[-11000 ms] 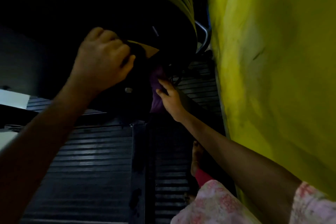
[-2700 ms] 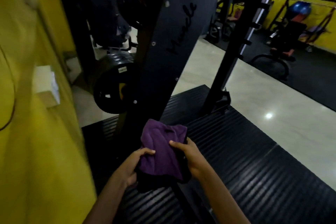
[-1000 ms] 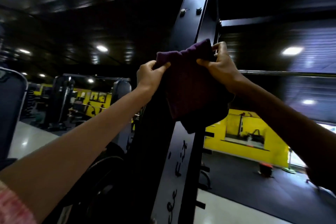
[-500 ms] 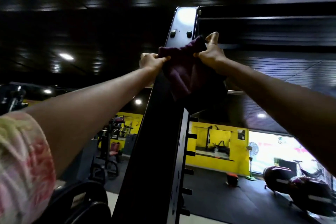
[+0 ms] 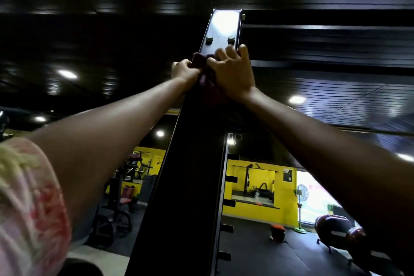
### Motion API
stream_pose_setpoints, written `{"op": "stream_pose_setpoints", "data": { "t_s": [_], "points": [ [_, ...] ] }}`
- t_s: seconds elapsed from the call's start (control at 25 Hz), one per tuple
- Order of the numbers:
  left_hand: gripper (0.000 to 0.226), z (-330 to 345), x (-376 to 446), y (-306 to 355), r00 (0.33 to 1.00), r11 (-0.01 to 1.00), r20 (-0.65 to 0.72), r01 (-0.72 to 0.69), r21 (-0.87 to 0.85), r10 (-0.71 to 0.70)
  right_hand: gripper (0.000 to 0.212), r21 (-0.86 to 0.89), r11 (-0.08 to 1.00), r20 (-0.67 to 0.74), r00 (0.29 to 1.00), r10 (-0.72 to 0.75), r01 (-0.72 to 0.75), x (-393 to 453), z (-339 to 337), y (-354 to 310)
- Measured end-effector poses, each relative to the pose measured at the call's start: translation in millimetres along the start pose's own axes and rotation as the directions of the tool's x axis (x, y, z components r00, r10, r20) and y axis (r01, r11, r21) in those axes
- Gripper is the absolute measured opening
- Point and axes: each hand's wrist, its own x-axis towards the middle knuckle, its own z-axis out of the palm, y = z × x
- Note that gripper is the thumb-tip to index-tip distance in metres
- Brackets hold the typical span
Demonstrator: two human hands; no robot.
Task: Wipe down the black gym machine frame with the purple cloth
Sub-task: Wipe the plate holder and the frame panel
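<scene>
Frame [image 5: 192, 163], purple cloth [image 5: 202, 67], dark ceiling [image 5: 89, 6]

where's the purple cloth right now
In the head view, the cloth is bunched between the left hand and right hand, high on the black frame, just below its two top bolts.

Purple cloth [image 5: 202, 67] bunched high on black frame [image 5: 190, 163]

Most of the purple cloth [image 5: 202, 67] is hidden between the left hand [image 5: 184, 71] and right hand [image 5: 233, 71]; only a bunched strip shows beside the fingers [image 5: 220, 54]. Fingertips curl out of sight.
</scene>
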Motion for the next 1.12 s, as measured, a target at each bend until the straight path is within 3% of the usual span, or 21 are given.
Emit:
{"op": "stream_pose_setpoints", "data": {
  "t_s": [0.04, 0.08, 0.16, 0.28, 0.36, 0.48, 0.6, 0.68, 0.72, 0.8, 0.88, 0.92, 1.04, 1.12],
  "points": [
    [0.037, -1.7, 1.2, 0.5, 1.0, 1.0, 0.007, 0.002, 0.0, -0.002, 0.049, 0.113, 0.993, 0.151, 0.988, 0.019, -0.036, -2.0, -0.1, -5.9],
    [0.037, -2.4, 1.0, 0.6, 1.0, 1.0, 0.012, -0.002, -0.021, 0.003, 0.06, 0.194, 0.968, 0.359, 0.93, 0.079, -0.157, -5.4, -1.7, -10.9],
    [0.031, 0.0, -7.8, -1.7, 0.999, 0.993, -0.033, -0.001, -0.117, -0.002, 0.071, 0.215, 0.938, 0.556, 0.824, 0.112, -0.273, -8.9, -3.0, -16.4],
    [0.022, 7.1, -27.0, -1.6, 0.992, 0.956, -0.115, 0.013, -0.294, -0.049, 0.062, 0.277, 0.897, 0.505, 0.846, 0.169, -0.344, 3.0, -1.9, -17.8],
    [0.033, 8.2, -37.7, -0.1, 0.999, 0.957, -0.038, -0.015, -0.291, 0.004, 0.05, 0.301, 0.857, 0.446, 0.856, 0.261, -0.419, 23.5, 1.6, -15.0],
    [0.074, 5.0, -53.3, -1.2, 0.99, 0.994, 0.108, -0.099, 0.045, 0.093, 0.041, 0.319, 0.813, 0.349, 0.858, 0.377, -0.487, 49.5, 18.1, -5.0],
    [0.113, 6.1, -69.2, -0.1, 0.97, 0.86, 0.202, -0.216, 0.462, 0.136, 0.04, 0.3, 0.807, 0.172, 0.861, 0.479, -0.509, 72.3, 31.2, 15.6],
    [0.124, 8.4, -71.6, 0.2, 0.971, 0.78, 0.212, -0.217, 0.587, 0.111, 0.042, 0.19, 0.859, 0.018, 0.877, 0.481, -0.475, 87.2, 37.1, 27.0],
    [0.125, 9.8, -70.2, -0.1, 0.974, 0.77, 0.205, -0.206, 0.604, 0.1, 0.043, 0.123, 0.902, 0.013, 0.909, 0.416, -0.414, 95.1, 40.0, 30.7],
    [0.122, 13.0, -67.9, -1.6, 0.975, 0.745, 0.198, -0.205, 0.635, 0.099, 0.045, 0.075, 0.961, 0.182, 0.951, 0.249, -0.265, 110.4, 45.9, 35.0],
    [0.12, 14.6, -67.8, -2.0, 0.975, 0.713, 0.193, -0.213, 0.668, 0.11, 0.049, 0.125, 0.953, 0.393, 0.896, 0.207, -0.274, 122.8, 49.5, 38.6],
    [0.119, 15.0, -66.9, -2.1, 0.976, 0.705, 0.188, -0.211, 0.677, 0.111, 0.049, 0.139, 0.938, 0.426, 0.874, 0.233, -0.318, 128.3, 51.0, 40.0],
    [0.119, 15.3, -67.8, 0.4, 0.98, 0.704, 0.171, -0.191, 0.684, 0.1, 0.045, 0.11, 0.9, 0.399, 0.848, 0.349, -0.422, 138.3, 53.4, 34.3],
    [0.118, 15.3, -69.2, 2.1, 0.982, 0.702, 0.158, -0.185, 0.687, 0.104, 0.041, 0.127, 0.919, 0.341, 0.887, 0.312, -0.373, 137.5, 49.9, 29.8]
  ]
}}
